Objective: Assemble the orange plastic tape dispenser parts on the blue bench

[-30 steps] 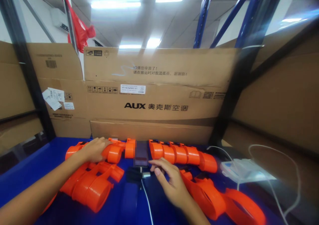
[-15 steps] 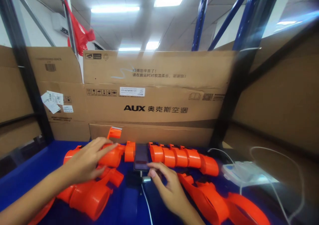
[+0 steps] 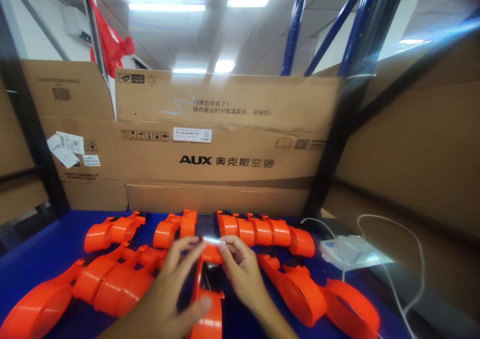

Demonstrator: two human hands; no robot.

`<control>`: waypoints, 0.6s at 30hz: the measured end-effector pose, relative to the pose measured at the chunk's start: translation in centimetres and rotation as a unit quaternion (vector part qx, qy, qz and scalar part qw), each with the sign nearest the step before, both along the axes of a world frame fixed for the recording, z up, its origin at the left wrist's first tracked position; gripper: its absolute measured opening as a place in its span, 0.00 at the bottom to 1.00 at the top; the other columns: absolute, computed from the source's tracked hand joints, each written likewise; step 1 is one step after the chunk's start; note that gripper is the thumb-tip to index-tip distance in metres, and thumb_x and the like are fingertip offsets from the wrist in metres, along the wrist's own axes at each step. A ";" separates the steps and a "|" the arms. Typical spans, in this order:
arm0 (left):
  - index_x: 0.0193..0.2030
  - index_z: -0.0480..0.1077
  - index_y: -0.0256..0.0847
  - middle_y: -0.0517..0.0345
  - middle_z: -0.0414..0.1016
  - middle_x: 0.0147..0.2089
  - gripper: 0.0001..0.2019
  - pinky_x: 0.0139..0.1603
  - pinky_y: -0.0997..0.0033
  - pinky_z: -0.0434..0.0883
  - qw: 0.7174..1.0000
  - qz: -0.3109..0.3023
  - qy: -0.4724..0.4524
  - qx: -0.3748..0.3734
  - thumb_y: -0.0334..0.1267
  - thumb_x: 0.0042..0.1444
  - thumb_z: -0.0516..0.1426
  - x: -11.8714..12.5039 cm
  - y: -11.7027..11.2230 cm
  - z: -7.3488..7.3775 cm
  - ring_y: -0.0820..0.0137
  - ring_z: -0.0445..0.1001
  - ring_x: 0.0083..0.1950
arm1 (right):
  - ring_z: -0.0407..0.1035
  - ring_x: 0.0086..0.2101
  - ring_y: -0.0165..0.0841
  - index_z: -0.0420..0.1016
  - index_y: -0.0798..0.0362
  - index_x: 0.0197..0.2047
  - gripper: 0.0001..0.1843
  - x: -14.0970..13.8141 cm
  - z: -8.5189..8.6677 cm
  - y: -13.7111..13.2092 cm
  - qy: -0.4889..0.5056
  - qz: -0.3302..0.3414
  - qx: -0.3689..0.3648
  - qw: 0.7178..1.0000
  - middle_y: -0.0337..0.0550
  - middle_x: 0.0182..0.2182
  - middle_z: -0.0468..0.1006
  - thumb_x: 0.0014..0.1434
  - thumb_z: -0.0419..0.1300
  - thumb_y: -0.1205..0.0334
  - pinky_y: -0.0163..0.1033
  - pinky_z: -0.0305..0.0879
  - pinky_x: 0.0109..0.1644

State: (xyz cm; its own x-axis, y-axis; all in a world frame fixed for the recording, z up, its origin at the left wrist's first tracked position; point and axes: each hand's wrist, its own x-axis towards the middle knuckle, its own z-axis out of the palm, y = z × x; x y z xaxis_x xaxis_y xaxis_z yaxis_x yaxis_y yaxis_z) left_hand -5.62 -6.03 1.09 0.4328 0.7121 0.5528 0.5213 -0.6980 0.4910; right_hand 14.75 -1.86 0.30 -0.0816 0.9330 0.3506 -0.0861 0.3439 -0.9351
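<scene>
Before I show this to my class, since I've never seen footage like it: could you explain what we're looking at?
There's no machine here, just a person's own bare hands. The view comes from a camera worn on the head, looking forward and down. The left hand and right hand hold one orange piece between them, with the right thumb at its upper end. Similar orange pieces lie on both sides of the blue surface. To the right is a pale, box-like item, and behind everything stands printed cardboard.
</scene>
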 end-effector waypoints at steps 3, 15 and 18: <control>0.71 0.57 0.51 0.46 0.73 0.60 0.27 0.47 0.54 0.78 0.964 0.019 -0.186 -0.187 0.48 0.67 0.54 1.7 2.1 -0.7 0.60 0.79 0.45 | 0.58 0.19 0.26 0.71 0.50 0.40 0.19 -0.2 -0.1 -0.1 0.002 -0.004 -0.010 1.000 0.33 0.22 0.68 0.62 0.62 0.42 0.30 0.52 0.19; 0.48 0.76 0.43 0.53 0.82 0.43 0.17 0.41 0.64 0.74 0.894 -0.045 -0.292 -0.337 0.52 0.60 0.61 2.9 3.7 0.2 0.60 0.79 0.43 | 0.64 0.23 0.29 0.73 0.52 0.38 0.19 0.4 0.6 0.1 -0.001 -0.014 0.004 1.000 0.37 0.27 0.72 0.61 0.65 0.43 0.30 0.60 0.21; 0.48 0.77 0.42 0.54 0.82 0.40 0.17 0.41 0.64 0.74 0.896 -0.029 -0.298 -0.329 0.52 0.59 0.62 2.8 3.6 0.6 0.61 0.79 0.40 | 0.63 0.21 0.28 0.73 0.52 0.38 0.19 0.7 0.5 0.4 -0.001 -0.011 -0.001 1.000 0.36 0.24 0.72 0.61 0.65 0.43 0.31 0.60 0.21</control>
State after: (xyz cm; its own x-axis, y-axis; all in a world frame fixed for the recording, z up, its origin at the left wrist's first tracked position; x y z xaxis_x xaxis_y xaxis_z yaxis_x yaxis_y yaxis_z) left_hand -2.78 -2.46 1.66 0.2475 0.9544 0.1669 0.0023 -0.1728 0.9850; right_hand 15.47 -1.46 0.80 -0.0614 0.9352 0.3488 -0.0767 0.3440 -0.9358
